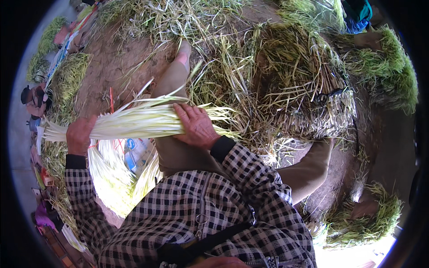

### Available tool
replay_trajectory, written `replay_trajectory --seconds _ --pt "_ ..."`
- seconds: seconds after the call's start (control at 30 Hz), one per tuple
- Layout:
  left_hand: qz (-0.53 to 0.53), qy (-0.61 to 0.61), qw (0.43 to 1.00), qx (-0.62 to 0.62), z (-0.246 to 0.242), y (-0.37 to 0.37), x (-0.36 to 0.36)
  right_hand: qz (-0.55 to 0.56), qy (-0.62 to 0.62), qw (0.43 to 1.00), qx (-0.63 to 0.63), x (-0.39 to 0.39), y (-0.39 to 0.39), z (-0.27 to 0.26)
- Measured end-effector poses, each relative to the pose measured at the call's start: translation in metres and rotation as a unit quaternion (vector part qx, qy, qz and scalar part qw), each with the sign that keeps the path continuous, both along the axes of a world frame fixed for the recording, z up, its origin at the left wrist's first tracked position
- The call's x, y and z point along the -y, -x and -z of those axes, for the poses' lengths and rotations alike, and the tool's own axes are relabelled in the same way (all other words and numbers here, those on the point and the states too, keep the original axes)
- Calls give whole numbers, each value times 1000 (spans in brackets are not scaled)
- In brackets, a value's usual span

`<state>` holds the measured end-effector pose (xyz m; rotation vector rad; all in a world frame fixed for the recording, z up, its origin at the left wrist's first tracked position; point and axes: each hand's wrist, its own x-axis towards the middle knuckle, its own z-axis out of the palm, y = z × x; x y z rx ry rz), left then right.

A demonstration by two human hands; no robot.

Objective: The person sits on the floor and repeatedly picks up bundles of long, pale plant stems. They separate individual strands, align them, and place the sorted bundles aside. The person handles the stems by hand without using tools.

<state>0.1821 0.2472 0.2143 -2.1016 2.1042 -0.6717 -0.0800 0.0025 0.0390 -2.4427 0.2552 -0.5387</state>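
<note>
A bundle of long, pale yellow-green stalks, apparently blanched chives (140, 122), lies level across my lap. My left hand (78, 135) grips it near the white cut ends, which stick out to the left. Towards the leafy end, my right hand (197, 129) lies over the bundle with its fingers curled onto it. Loose leaf tips fan out past my right hand, and a few stray leaves rise above the bundle. Below my left hand, more pale bundles (109, 177) hang or lie beside my thigh, with thin red ties (94, 145) near their top.
A large tied bale of greener stalks (301, 80) lies by my leg on the right. Loose leaves (161, 16) cover the earthen floor (117, 63) ahead. A printed plastic sack (134, 155) lies under the bundles. Another person (35, 100) is at the far left; green heaps (385, 70) stand right.
</note>
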Motion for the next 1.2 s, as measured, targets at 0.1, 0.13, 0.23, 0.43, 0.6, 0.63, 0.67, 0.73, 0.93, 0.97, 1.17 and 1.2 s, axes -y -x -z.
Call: replay_trajectory --seconds 0.1,0.13,0.23,0.43,0.6,0.63,0.67,0.73,0.93,0.97,1.17,1.2 --pt "-14 -3 1000 0 -2 -3 -3 -11 -15 998 -54 17 1 8" --pt "-22 -6 1000 0 -3 -2 -4 -21 -29 997 -74 20 -1 9" --pt "-28 -9 1000 -3 -2 -5 -4 -42 -54 990 -121 31 1 15" --pt "-23 -13 1000 -7 4 -18 -7 -71 -111 983 -131 39 13 57" --pt "-21 -15 1000 -11 9 -27 -12 -107 -267 940 -186 39 24 61" --pt "-19 -16 1000 -11 11 -30 -11 -101 -272 943 -162 39 28 68" --pt "-17 -17 1000 -12 14 -33 -10 -95 -278 946 -139 38 32 75" --pt "-21 -17 1000 -5 16 -39 -15 -105 -304 938 -126 38 39 79" --pt "-38 -18 999 -7 21 -47 -23 -98 -366 916 -128 45 71 88" --pt "-38 -16 999 -8 23 -49 -25 -91 -376 914 -122 46 77 94" --pt "-76 -29 995 -51 32 -52 -28 -60 -453 870 -186 48 96 81" --pt "-68 -25 996 -46 33 -53 -27 -55 -446 872 -194 48 98 82"
